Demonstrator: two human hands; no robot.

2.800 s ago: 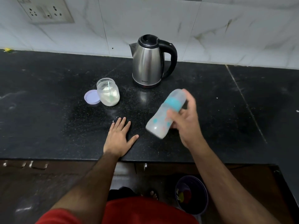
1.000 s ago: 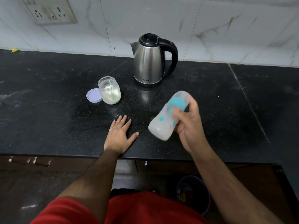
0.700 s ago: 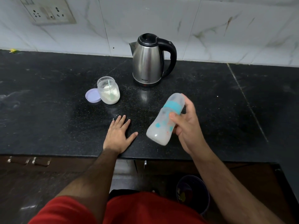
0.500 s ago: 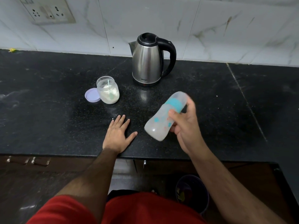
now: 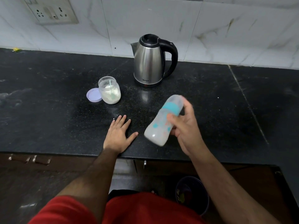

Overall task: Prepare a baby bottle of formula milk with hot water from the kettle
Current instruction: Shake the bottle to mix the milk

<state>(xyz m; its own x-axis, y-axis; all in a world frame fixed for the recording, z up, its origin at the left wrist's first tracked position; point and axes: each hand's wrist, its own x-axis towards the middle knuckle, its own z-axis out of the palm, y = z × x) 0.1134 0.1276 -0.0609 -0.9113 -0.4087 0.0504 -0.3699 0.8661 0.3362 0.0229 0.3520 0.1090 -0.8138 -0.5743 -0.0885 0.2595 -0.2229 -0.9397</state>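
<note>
Bottle held aloft, tilted, cap away; right hand fingers wrapped round its middle, likely shaking to mix (blurred). Left hand flat, empty, bracing on desk. Beyond: open powder jar, lid alongside; kettle parked rearmost.

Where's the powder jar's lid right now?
The lilac lid lies on the counter, touching the open powder jar's left side, left of the kettle.

Capped milky baby bottle (tilted), steel kettle upright
</note>
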